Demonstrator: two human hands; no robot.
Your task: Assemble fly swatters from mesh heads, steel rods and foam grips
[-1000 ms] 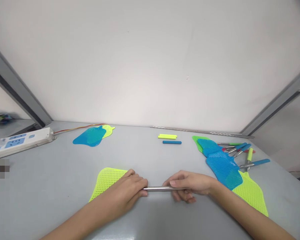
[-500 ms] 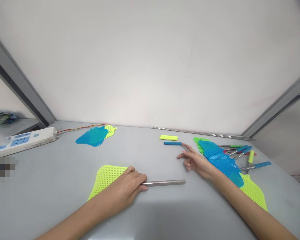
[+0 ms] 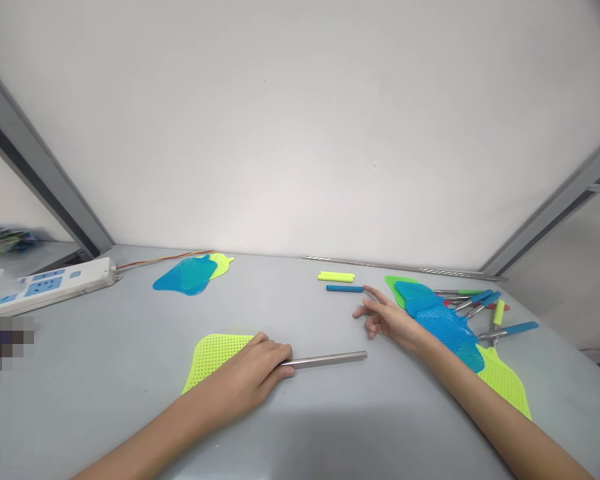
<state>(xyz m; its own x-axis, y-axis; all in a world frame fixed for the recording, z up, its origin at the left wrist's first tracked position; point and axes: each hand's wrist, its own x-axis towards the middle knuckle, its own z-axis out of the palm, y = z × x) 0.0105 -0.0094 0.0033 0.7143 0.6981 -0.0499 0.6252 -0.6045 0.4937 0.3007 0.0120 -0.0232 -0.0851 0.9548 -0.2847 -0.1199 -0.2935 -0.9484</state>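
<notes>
By the blue tube (image 3: 345,289), right fingers (image 3: 379,296) stretch apart; left fingers (image 3: 279,352) clamp a rod (image 3: 330,359).

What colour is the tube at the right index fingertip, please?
The tube is blue, in the head view.

Worn on the head, facing forward and down across a smooth grey tabletop (image 3: 275,300) to a flat white panel (image 3: 290,140). Set near, above and behind the bare left hand (image 3: 263,367) and bare right hand (image 3: 391,323). Spans widely from a long white plastic power strip (image 3: 70,280) to a straight grey post (image 3: 555,208).
</notes>
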